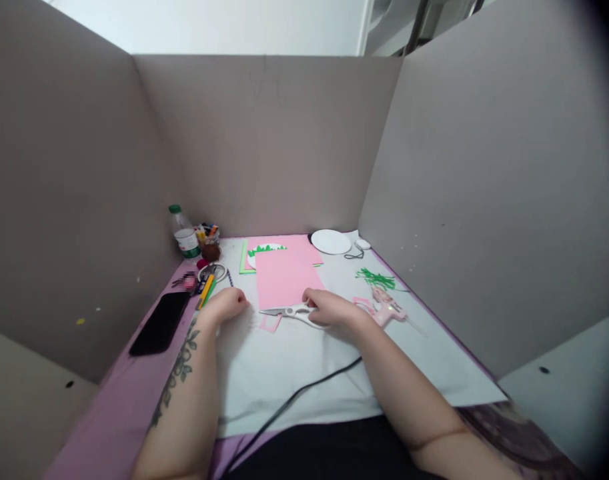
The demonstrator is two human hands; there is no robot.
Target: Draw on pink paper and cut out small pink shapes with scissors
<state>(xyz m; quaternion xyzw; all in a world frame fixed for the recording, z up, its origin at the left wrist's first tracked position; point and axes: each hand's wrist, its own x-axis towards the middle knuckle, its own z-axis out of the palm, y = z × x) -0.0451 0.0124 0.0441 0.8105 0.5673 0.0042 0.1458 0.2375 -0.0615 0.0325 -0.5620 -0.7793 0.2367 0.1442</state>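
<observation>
My right hand (331, 309) has its fingers closed around the handles of a pair of white-handled scissors (289, 311), whose blades point left, low over the white cloth. Just beyond the scissors lies a pink sheet of paper (284, 280). A small pink paper offcut (271, 324) with a cut-out hole is below the blades. My left hand (227, 304) is curled closed above the cloth, left of the pink sheet. Whatever its fingers hold, if anything, is hidden.
A black phone (160, 325), a tape roll (219, 272), pens (207, 291) and a bottle (185, 237) stand or lie left. Right are a glue gun (388, 311), green strips (377, 279) and a white disc (331, 242). A black cable (304, 388) crosses the front. Grey panels (269, 147) enclose the table.
</observation>
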